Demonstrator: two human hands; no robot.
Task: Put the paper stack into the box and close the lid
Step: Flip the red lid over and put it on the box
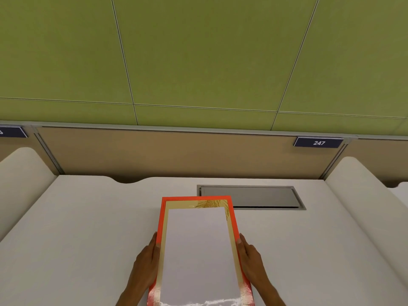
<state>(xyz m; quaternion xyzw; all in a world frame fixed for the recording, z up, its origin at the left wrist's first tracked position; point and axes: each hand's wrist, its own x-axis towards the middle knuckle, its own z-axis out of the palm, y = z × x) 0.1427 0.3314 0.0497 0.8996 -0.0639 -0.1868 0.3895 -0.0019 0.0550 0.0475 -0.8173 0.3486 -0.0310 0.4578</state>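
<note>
1. Lying between the left hand [146, 259] and the right hand [251, 257], the paper stack [198, 250] seems to sit inside the orange box [161, 217].
2. Both hands press flat, fingers straight, on the box's sides.
3. No lid covers it yet, so I think closing is left.
4. The box rests on the table [77, 239].

The paper [198, 250] is smooth, matt white. The box [163, 217] looks like card, with a flat orange rim and a cream lining that has a slight sheen. The table [88, 228] is smooth and matt white. Its flap [249, 196] looks like dull grey metal. The wall panels [198, 51] look like finely textured green cloth.
</note>
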